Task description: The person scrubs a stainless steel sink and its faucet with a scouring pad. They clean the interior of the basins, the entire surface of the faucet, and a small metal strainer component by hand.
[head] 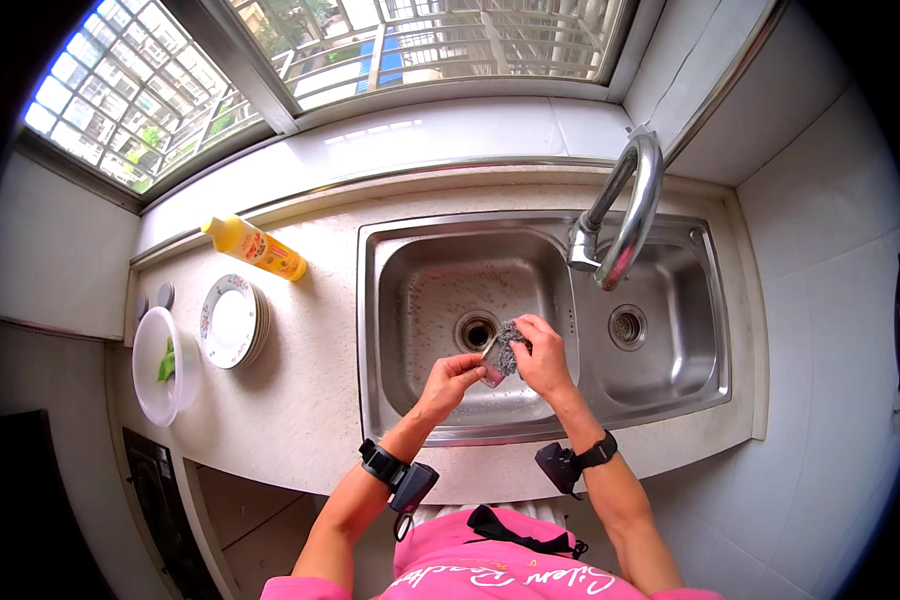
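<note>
Over the large left basin [420, 300] of a stainless steel sink, my left hand [448, 382] pinches a small, flat, shiny object [493, 371] between thumb and fingers. Its exact kind is hard to tell, as part of it is covered. Pink shows on its lower surface. My right hand [544, 352] holds a grey scouring pad [507, 349] against that object. Just behind the hands lies the basin's round drain [475, 331], partly hidden by the pad and the object. Drops of water dot the basin floor.
A chrome faucet [649, 195] arches over the smaller right basin [664, 367]. On the counter [307, 360] at left stand a yellow detergent bottle [259, 247], a stack of floral-rimmed plates [230, 322] and a translucent plastic bowl [187, 375] with a green leaf [166, 361]. A barred window [420, 45] is behind.
</note>
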A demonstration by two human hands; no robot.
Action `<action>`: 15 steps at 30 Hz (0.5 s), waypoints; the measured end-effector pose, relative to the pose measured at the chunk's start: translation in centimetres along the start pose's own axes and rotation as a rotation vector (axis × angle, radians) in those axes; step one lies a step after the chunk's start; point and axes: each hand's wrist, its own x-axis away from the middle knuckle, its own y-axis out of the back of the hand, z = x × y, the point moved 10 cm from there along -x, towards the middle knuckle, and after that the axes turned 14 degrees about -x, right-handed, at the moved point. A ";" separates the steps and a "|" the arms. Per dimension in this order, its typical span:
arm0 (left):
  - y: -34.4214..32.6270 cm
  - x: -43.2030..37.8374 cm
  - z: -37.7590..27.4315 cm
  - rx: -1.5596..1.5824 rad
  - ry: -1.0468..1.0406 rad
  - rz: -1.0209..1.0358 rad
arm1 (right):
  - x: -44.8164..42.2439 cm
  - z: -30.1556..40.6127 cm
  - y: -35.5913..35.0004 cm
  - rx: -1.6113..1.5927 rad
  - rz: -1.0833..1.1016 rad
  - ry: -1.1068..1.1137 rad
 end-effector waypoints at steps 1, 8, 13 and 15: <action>0.3 0.3 0.1 0.012 0.011 -0.029 | 0.4 1.2 -0.7 -0.001 0.024 0.032; -0.1 2.2 -1.3 0.073 -0.016 -0.034 | 1.3 0.8 -0.5 0.054 -0.032 0.012; 0.6 3.0 -1.6 0.080 -0.035 -0.041 | 1.6 4.0 -1.4 -0.039 0.040 0.113; 1.2 3.1 -1.0 0.093 -0.027 -0.125 | 3.1 6.7 -3.1 0.055 0.088 0.184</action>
